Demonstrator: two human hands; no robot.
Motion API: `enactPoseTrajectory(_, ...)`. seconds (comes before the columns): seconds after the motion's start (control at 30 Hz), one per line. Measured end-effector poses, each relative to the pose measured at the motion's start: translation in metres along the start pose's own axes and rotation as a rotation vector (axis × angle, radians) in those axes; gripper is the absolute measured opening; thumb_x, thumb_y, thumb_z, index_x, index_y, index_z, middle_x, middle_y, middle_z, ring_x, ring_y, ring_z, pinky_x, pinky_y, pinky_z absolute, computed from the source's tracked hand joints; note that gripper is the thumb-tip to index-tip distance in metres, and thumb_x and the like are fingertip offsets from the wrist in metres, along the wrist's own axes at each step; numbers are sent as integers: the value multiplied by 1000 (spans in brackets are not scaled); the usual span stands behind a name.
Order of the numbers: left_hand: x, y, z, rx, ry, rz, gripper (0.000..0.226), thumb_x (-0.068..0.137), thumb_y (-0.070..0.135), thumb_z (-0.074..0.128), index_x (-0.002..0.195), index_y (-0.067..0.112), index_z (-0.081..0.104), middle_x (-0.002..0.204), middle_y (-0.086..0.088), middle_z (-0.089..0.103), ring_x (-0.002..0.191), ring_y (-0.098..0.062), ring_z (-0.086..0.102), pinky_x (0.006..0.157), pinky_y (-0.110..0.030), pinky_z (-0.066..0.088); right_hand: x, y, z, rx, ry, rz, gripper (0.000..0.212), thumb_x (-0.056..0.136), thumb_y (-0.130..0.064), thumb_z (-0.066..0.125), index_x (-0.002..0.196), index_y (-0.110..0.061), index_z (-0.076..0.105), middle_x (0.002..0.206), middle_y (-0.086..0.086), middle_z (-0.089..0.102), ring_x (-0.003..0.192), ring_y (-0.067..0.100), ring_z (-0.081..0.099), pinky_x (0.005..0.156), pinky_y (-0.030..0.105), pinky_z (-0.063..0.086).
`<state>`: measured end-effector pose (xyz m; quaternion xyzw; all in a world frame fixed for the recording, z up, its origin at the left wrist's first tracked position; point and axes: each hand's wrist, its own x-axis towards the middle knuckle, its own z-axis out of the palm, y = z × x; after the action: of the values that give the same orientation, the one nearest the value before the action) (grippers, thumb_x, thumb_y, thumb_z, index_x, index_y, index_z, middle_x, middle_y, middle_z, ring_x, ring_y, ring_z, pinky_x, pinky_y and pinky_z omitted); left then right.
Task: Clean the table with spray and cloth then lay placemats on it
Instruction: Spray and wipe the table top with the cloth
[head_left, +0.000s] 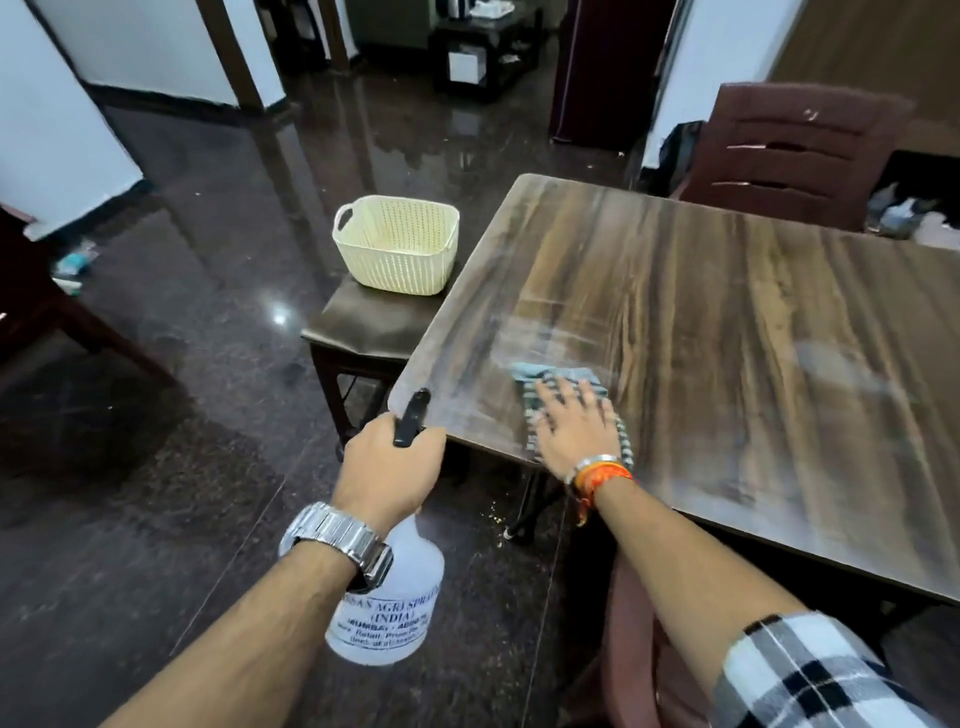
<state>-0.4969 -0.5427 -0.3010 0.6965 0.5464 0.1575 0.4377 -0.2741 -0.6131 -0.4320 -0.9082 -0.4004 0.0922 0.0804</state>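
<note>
Presses straight, spread fingers (560, 391) of right hand (574, 431) onto cloth (553, 375) near table's (727, 312) near-left corner. Grips spray bottle (389, 608) by its neck in left hand (389, 462), just off that corner. Judged mid-wipe: wet streaks (550, 332) nearby; no placemats visible.

Black print runs across a translucent white spray bottle (387, 608) at about six o'clock in the view. The top line reads "...SAN AGRI SPRAY...", cut off at both ends. Below it are "(INDIA)" and "MUMBAI - 4000...". Two smaller lines underneath are blurred; only "Retail Price" can be made out.
</note>
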Motion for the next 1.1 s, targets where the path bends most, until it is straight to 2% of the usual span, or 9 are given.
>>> enactPoseTrajectory(0.13, 35, -6, -27, -3, 6, 6, 18, 83, 22, 57, 70, 13, 51, 71, -4, 60, 62, -23, 51, 56, -34, 36, 11, 45, -14, 115, 109, 509, 56, 95, -42, 33, 150, -34, 21, 160, -3, 13, 147, 27, 5, 117, 51, 1)
enactPoseTrajectory(0.2, 53, -4, -34, -14, 10, -2, 19, 84, 21, 58, 69, 13, 49, 70, -2, 58, 62, -22, 49, 56, -33, 36, 21, 38, -15, 141, 108, 602, 55, 96, -42, 29, 150, -34, 20, 160, -5, 11, 147, 26, 0, 117, 51, -4)
enactPoseTrajectory(0.33, 91, 9, -34, 1, -53, -3, 22, 85, 21, 58, 68, 13, 47, 68, -3, 57, 62, -22, 48, 55, -33, 36, 58, -18, -6, 121, 137, 504, 55, 94, -42, 33, 148, -32, 27, 159, -1, 18, 146, 29, 7, 117, 53, 2)
enactPoseTrajectory(0.53, 182, 47, -20, 83, -122, 50, 23, 79, 33, 56, 68, 13, 49, 70, -3, 59, 71, -28, 51, 59, -35, 35, 105, -160, 25, 97, 27, -37, 58, 89, -41, 29, 146, -30, 32, 157, 2, 25, 145, 31, 15, 116, 54, 4)
enactPoseTrajectory(0.63, 228, 70, -13, 119, -130, 79, 26, 80, 35, 58, 68, 14, 48, 67, -1, 56, 63, -25, 49, 55, -34, 33, 114, -168, 24, 178, 16, -77, 54, 87, -42, 34, 140, -34, 38, 154, -3, 33, 144, 27, 22, 117, 50, 10)
enactPoseTrajectory(0.7, 251, 85, -10, 125, -130, 98, 26, 87, 27, 59, 70, 12, 48, 69, -3, 55, 62, -24, 47, 53, -34, 32, 124, -151, 30, 127, 50, -44, 53, 88, -44, 38, 141, -37, 36, 152, -5, 36, 143, 25, 27, 116, 47, 8)
enactPoseTrajectory(0.8, 277, 103, -8, 122, -136, 128, 23, 90, 21, 58, 71, 11, 49, 66, -3, 56, 58, -21, 49, 52, -33, 33, 163, -113, 26, 80, 150, 211, 55, 86, -46, 37, 140, -34, 43, 147, -2, 44, 137, 28, 37, 111, 52, 19)
enactPoseTrajectory(1.0, 348, 117, -8, 96, -192, 145, 23, 88, 23, 58, 69, 15, 49, 68, -3, 57, 65, -27, 55, 54, -33, 34, 226, -109, 7, 172, 225, 723, 55, 94, -41, 28, 148, -30, 28, 157, -1, 24, 146, 28, 12, 115, 54, 5)
enactPoseTrajectory(1.1, 389, 118, -8, 100, -213, 154, 24, 90, 21, 59, 70, 13, 46, 68, -3, 53, 63, -24, 49, 53, -33, 31, 255, -146, 11, 178, 279, 677, 57, 87, -38, 31, 141, -25, 45, 149, 2, 42, 140, 32, 31, 112, 53, 12)
